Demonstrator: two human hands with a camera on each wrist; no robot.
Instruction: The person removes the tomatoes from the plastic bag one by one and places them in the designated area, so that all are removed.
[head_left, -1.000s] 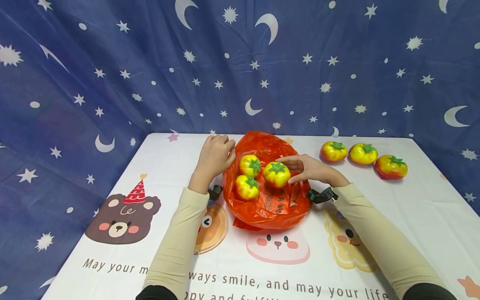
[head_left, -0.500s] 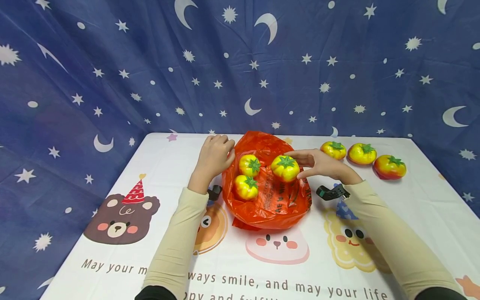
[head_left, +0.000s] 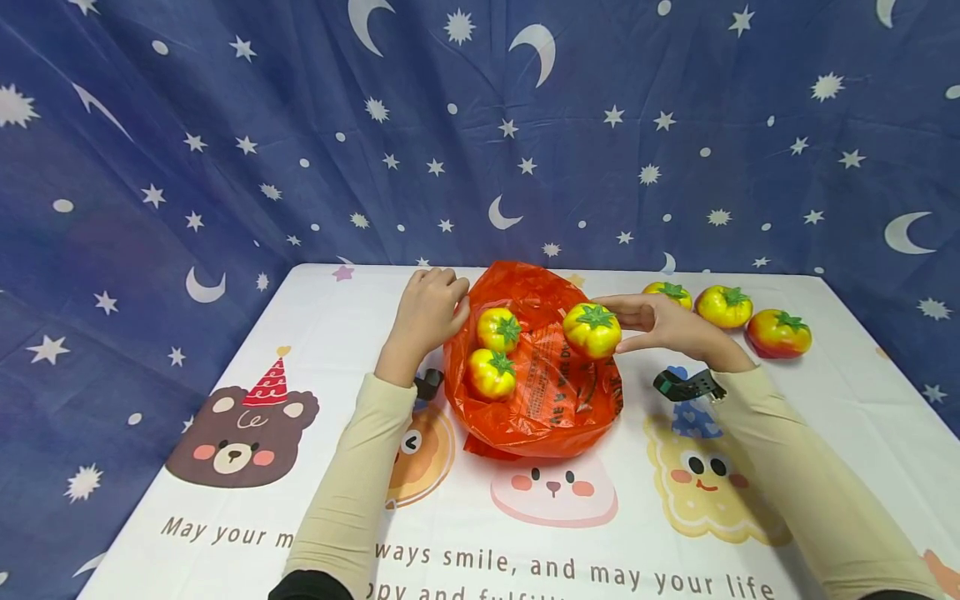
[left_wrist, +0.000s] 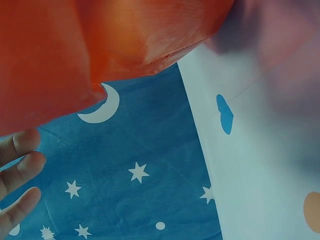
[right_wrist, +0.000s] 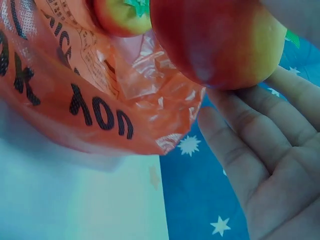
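A red plastic bag [head_left: 551, 437] lies with its mouth wide, and two yellow-and-red toy tomatoes [head_left: 498, 330] with green leaf tops rest inside its left part. My left hand [head_left: 427, 310] holds the bag's left rim; the pinch itself is hidden, and several curled fingertips [left_wrist: 25, 165] show below the bag in the left wrist view. My right hand [head_left: 663, 327] grips a third toy tomato [head_left: 592, 331] by its sides, over the bag's right rim. In the right wrist view, that tomato [right_wrist: 215, 45] sits against the fingers, above the printed bag edge.
Three more toy tomatoes stand in a row at the back right, the nearest one [head_left: 667, 293] partly behind my right hand. A white tablecloth [head_left: 862, 400] with printed cartoon faces covers the table. Behind its back edge hangs a blue star-patterned curtain [head_left: 600, 167].
My right hand has moved right with its toy tomato, from over the bag's middle to its right rim. The left hand and the other tomatoes have stayed put.
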